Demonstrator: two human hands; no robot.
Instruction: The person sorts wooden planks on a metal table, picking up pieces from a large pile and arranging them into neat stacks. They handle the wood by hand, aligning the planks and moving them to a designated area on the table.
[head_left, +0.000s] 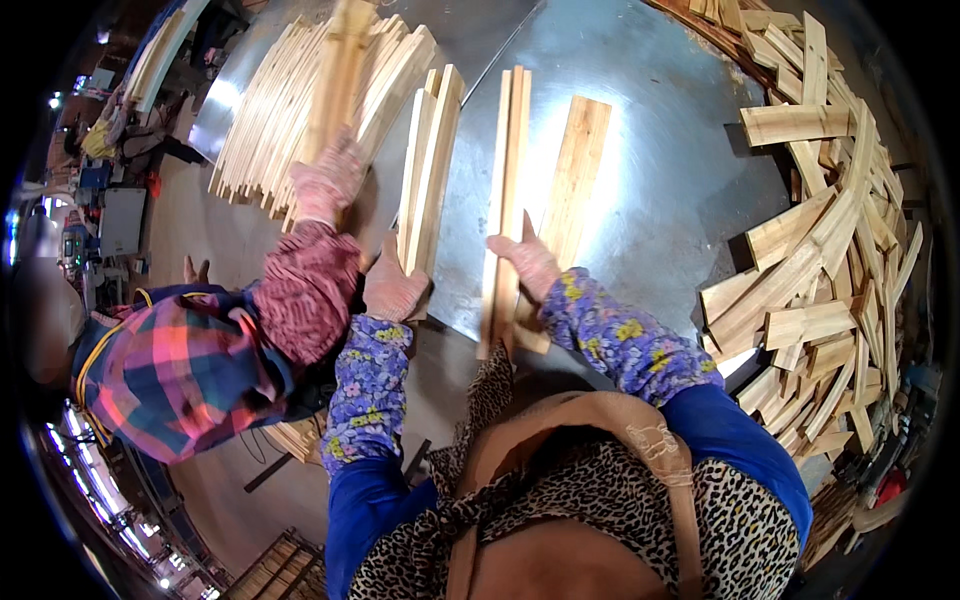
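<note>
My left hand (393,287), in a pale pinkish glove, holds the near end of a small bundle of light wooden strips (436,165) at the table's near left edge. Farther right, my right hand (530,262), gloved alike, grips a few narrow wooden boards (508,170) standing on edge side by side, fingers on their left side. Just beyond that hand, a single flat wooden board (580,160) lies on the shiny metal table (680,180). Part of my left fingers is hidden by the strips.
A co-worker in a plaid head covering (185,370) is at my left; their gloved hand (328,182) holds a motion-blurred board (342,75) over a row of light strips (270,120). A loose heap of boards (800,250) covers the table's right side.
</note>
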